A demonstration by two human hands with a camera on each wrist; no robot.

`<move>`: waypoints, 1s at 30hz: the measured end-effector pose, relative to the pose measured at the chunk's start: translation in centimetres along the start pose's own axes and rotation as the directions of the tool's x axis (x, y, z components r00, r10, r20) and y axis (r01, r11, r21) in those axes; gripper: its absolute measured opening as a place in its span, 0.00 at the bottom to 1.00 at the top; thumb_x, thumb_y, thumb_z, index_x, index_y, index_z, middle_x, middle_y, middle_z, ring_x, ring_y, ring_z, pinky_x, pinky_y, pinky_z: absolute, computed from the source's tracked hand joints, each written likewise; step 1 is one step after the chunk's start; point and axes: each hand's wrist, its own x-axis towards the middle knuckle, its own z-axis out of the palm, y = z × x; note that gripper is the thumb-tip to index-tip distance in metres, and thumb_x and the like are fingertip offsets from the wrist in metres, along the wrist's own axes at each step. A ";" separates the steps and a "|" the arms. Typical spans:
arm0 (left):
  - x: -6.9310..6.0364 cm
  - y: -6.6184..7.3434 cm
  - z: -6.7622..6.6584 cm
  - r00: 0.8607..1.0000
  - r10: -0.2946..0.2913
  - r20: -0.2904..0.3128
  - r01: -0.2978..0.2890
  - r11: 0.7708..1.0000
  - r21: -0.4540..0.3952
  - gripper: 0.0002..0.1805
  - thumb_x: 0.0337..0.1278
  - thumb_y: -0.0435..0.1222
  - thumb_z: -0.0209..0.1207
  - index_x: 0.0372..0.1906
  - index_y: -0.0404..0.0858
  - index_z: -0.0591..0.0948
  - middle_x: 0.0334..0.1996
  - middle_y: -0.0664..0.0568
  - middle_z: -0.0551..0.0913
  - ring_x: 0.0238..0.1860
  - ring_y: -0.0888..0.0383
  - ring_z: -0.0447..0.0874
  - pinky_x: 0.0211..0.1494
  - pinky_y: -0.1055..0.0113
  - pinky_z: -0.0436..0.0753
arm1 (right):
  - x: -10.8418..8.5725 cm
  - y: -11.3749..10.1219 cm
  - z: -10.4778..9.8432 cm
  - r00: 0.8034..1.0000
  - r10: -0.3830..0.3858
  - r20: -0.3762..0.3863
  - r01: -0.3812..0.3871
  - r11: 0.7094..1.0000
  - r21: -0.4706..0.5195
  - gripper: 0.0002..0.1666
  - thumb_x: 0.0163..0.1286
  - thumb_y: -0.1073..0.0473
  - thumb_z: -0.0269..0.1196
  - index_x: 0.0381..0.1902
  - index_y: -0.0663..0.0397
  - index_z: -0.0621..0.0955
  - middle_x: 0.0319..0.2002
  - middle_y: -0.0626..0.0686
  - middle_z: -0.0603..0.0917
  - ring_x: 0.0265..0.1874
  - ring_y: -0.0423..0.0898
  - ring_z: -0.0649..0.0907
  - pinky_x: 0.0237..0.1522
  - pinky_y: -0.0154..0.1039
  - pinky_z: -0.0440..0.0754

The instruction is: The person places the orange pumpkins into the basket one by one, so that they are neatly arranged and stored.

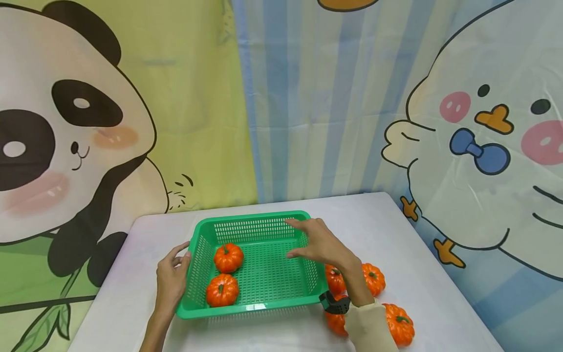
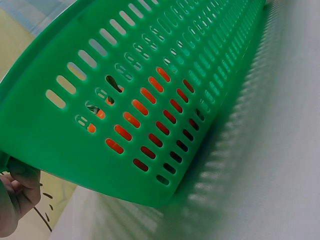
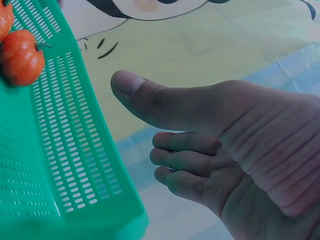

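A green plastic basket point(image 1: 274, 276) with slotted walls stands on the white table. Two small orange pumpkins point(image 1: 228, 258) sit inside it along its left end. My left hand point(image 1: 170, 278) grips the basket's left rim; in the left wrist view its curled fingers point(image 2: 26, 181) meet the rim's edge. Over the basket's right end is my right hand point(image 1: 320, 242), thumb and fingers spread apart with nothing between them. The right wrist view shows this hand beside the basket's wall point(image 3: 85, 145), its palm bare.
Several more orange pumpkins point(image 1: 374, 279) lie on the table point(image 1: 431, 298) to the right of the basket, partly hidden by my right forearm and sleeve point(image 1: 369, 325). Behind the table hangs a curtain point(image 1: 308, 122) printed with a panda and a white bird.
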 end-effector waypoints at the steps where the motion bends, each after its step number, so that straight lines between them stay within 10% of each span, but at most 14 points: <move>1: 0.0 0.0 0.0 1.000 -0.001 -0.001 0.001 1.000 0.002 0.21 0.85 0.37 0.56 0.72 0.34 0.81 0.37 0.31 0.91 0.21 0.68 0.87 0.24 0.69 0.82 | -0.2 0.2 -0.1 1.000 0.004 0.001 -0.004 1.000 0.004 0.53 0.58 0.51 0.85 0.79 0.55 0.76 0.46 0.50 0.93 0.26 0.36 0.61 0.52 0.43 0.79; 4: 0.0 0.0 0.0 1.000 -0.001 -0.001 0.001 1.000 0.002 0.21 0.85 0.36 0.56 0.72 0.34 0.81 0.36 0.31 0.91 0.20 0.67 0.86 0.24 0.69 0.81 | -0.8 0.6 -0.3 1.000 0.016 0.000 -0.016 1.000 0.022 0.53 0.59 0.52 0.85 0.79 0.56 0.76 0.20 0.39 0.71 0.20 0.35 0.54 0.43 0.37 0.75; 7: 0.1 0.0 0.0 1.000 -0.002 -0.004 0.002 1.000 0.004 0.21 0.85 0.36 0.56 0.72 0.34 0.81 0.36 0.32 0.91 0.20 0.67 0.86 0.24 0.69 0.81 | -1.3 0.9 -0.5 1.000 0.029 0.003 -0.030 0.998 0.055 0.53 0.60 0.53 0.85 0.79 0.57 0.75 0.21 0.41 0.48 0.20 0.40 0.49 0.33 0.38 0.63; 9: 0.1 0.1 0.0 1.000 -0.002 -0.003 0.002 1.000 0.003 0.21 0.85 0.36 0.55 0.72 0.34 0.80 0.36 0.31 0.91 0.19 0.67 0.86 0.24 0.69 0.81 | -1.8 1.1 -0.6 1.000 0.023 -0.013 -0.022 0.997 0.070 0.52 0.60 0.53 0.85 0.79 0.58 0.75 0.16 0.41 0.61 0.20 0.39 0.68 0.37 0.38 0.76; 11: 0.1 0.1 0.0 1.000 -0.001 -0.003 0.001 1.000 0.004 0.21 0.85 0.36 0.55 0.72 0.34 0.80 0.36 0.31 0.91 0.19 0.67 0.86 0.24 0.69 0.81 | -2.2 1.5 -0.7 0.999 0.018 -0.033 -0.015 0.996 0.084 0.52 0.60 0.53 0.84 0.78 0.58 0.76 0.29 0.51 0.88 0.40 0.48 0.90 0.52 0.46 0.88; 14: 0.2 0.1 0.1 1.000 0.001 -0.003 -0.001 1.000 0.009 0.21 0.85 0.36 0.55 0.72 0.34 0.81 0.37 0.30 0.91 0.20 0.68 0.86 0.24 0.69 0.81 | -3.1 2.1 -0.9 0.998 0.018 -0.065 -0.012 0.996 0.086 0.50 0.60 0.53 0.84 0.77 0.60 0.76 0.71 0.62 0.83 0.76 0.61 0.78 0.71 0.65 0.80; 30: 0.1 0.1 0.0 1.000 -0.018 -0.002 0.018 1.000 0.023 0.21 0.85 0.36 0.55 0.72 0.34 0.80 0.36 0.31 0.91 0.19 0.67 0.86 0.24 0.69 0.81 | -7.1 5.5 -1.1 0.976 0.161 -0.145 -0.153 0.986 0.064 0.49 0.59 0.53 0.85 0.76 0.59 0.79 0.70 0.64 0.84 0.65 0.69 0.86 0.64 0.67 0.84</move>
